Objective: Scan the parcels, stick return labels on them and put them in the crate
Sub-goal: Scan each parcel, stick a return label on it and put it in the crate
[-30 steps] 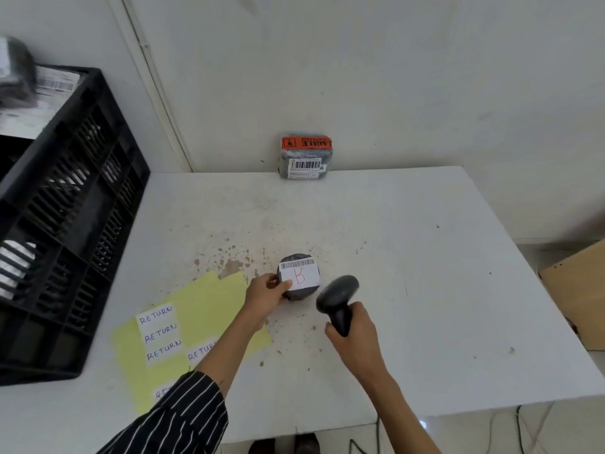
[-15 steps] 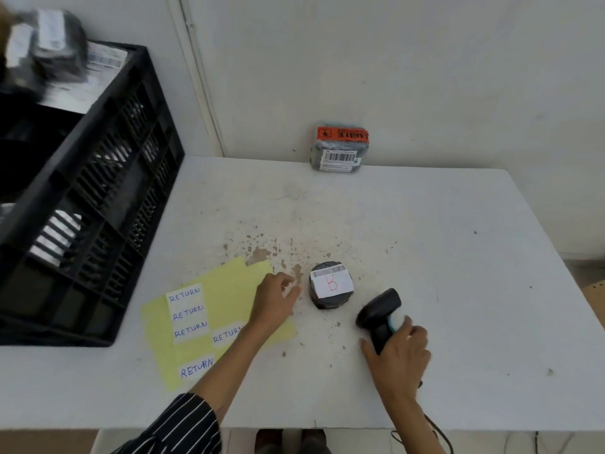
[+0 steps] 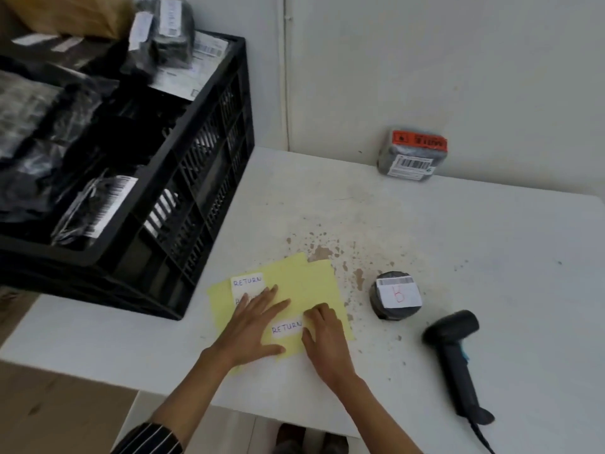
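A small round black parcel with a white barcode label and a red mark stands on the white table. To its left lies a yellow sheet carrying white RETURN labels. My left hand presses flat on the sheet with straight, spread fingers, partly covering the labels at its left. My right hand has its fingers curled at the right end of one RETURN label and pinches that edge. The black barcode scanner lies on the table to the right, with no hand on it.
A black slatted crate holding several wrapped parcels stands at the left, its corner close to the yellow sheet. Another grey parcel with orange tape sits against the back wall. The scanner's cable runs off the table's front edge.
My right hand has laid the scanner on the table and gone to the RETURN label. My left hand left the round parcel and now lies flat on the yellow sheet.
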`<state>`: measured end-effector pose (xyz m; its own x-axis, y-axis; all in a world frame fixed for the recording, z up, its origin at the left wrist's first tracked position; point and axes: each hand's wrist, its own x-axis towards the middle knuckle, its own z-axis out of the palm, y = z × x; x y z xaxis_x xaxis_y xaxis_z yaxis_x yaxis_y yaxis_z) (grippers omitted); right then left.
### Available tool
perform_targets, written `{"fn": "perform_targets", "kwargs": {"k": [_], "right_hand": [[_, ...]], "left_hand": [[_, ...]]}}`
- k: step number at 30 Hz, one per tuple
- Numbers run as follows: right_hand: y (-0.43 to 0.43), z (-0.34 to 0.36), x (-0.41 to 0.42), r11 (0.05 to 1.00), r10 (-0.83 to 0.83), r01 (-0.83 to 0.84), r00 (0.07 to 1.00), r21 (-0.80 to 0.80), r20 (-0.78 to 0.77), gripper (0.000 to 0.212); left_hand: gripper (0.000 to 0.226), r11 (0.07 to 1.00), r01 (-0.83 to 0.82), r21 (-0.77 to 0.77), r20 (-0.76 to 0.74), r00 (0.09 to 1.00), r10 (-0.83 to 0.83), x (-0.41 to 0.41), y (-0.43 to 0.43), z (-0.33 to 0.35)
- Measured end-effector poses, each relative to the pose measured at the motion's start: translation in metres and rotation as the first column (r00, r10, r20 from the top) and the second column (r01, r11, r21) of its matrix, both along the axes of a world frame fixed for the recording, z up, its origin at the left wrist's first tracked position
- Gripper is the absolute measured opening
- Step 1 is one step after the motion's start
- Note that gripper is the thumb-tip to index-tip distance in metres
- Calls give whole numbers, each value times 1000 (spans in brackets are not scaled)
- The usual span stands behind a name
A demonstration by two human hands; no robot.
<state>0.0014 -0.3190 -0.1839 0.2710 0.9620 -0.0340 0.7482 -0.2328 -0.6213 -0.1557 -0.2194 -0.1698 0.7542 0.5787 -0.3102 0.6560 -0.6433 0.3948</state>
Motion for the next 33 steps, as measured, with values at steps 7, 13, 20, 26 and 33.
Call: {"fn": "perform_targets", "kwargs": {"k": [7, 13, 20, 26, 33], "right_hand": [[11, -7, -7, 995, -101, 101, 994, 12, 35, 22], [20, -9, -14, 978, -203, 204, 979, -34, 22, 11], [22, -7, -22, 979, -199, 194, 972, 57, 124, 23], [10, 1, -19, 990, -41, 12, 978, 138, 206, 34], [1, 0, -10, 969, 166, -213, 936, 124, 310, 24]], "left_hand": [[91, 998, -16, 66, -27, 999, 18, 1, -7, -1], [91, 997, 2, 77, -88, 996, 4, 3, -5, 2], [98, 994, 15, 106, -172, 985, 3, 3, -2, 1], [96, 990, 37, 136, -151, 988, -16, -1, 1, -6], [96, 992, 60, 108, -193, 981, -38, 0, 4, -6]]}}
